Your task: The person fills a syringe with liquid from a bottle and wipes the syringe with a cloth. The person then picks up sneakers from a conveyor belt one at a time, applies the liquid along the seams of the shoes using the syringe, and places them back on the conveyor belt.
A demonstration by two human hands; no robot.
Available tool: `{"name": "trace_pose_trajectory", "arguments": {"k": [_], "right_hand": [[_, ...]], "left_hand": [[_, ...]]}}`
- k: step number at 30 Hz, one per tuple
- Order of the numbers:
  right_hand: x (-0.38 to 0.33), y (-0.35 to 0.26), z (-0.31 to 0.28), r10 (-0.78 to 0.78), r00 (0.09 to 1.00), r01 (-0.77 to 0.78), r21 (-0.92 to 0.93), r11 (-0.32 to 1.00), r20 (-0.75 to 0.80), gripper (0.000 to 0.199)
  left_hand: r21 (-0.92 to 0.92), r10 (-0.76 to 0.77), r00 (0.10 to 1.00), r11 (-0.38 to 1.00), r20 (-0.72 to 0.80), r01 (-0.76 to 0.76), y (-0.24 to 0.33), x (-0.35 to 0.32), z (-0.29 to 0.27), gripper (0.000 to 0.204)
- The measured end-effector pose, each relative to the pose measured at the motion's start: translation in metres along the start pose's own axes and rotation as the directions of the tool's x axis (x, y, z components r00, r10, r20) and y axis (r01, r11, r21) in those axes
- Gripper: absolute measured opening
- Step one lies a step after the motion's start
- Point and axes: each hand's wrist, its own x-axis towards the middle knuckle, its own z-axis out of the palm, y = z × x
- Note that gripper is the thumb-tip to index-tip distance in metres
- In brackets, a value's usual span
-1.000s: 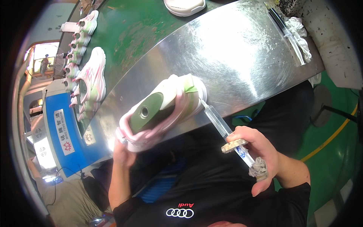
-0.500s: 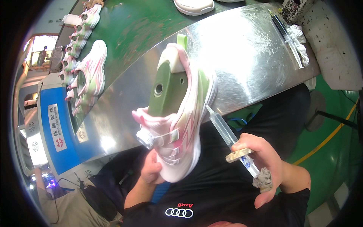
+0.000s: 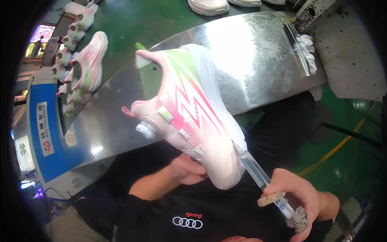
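Observation:
A white, pink and green sports shoe [image 3: 201, 117] is held up by my left hand [image 3: 187, 168], which grips it near the toe, most of its fingers hidden behind the shoe. A green last fills the shoe's opening. My right hand [image 3: 294, 193] is closed round a clear syringe [image 3: 254, 168], its fingers at the wrapped flange and the thumb at the cloth-covered plunger end. The syringe's tip meets the edge where the upper joins the white sole, near the toe. Whether anything comes out of the tip cannot be seen.
A shiny metal plate [image 3: 258, 88] lies beyond the shoe. On its far right are a black-and-clear syringe [image 3: 297, 50] and crumpled white cloth [image 3: 308, 52]. More shoes [image 3: 92, 60] line a green belt [image 3: 129, 24] at the left, with pale shoes [image 3: 207, 6] at the back.
The shoe has turned so its side faces up and has shifted slightly. The syringe has moved lower right, its tip now at the sole edge near the toe rather than midway.

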Motion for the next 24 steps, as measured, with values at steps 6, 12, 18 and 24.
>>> {"name": "trace_pose_trajectory", "arguments": {"k": [6, 12, 18, 24], "right_hand": [[-0.027, -0.017, -0.002, -0.013, 0.999, 0.008, -0.150, 0.989, -0.030, 0.106], [-0.054, -0.022, 0.003, -0.058, 0.979, 0.030, -0.145, 0.989, -0.193, 0.095], [-0.065, -0.022, 0.003, -0.101, 0.971, 0.050, -0.228, 0.972, -0.218, 0.091], [-0.065, -0.017, 0.005, -0.132, 0.967, 0.044, -0.367, 0.929, -0.219, 0.090]], "left_hand": [[0.172, -0.135, 0.988, 0.974, -0.075, 0.146, 0.000, 0.038, 0.008, 0.059], [0.228, -0.126, 0.992, 0.966, 0.005, 0.121, -0.004, 0.065, 0.009, 0.049], [0.254, -0.066, 0.996, 0.966, 0.065, 0.047, -0.008, 0.082, 0.009, 0.044], [0.211, 0.019, 1.000, 0.977, 0.015, -0.022, -0.013, 0.090, 0.007, 0.043]]}}
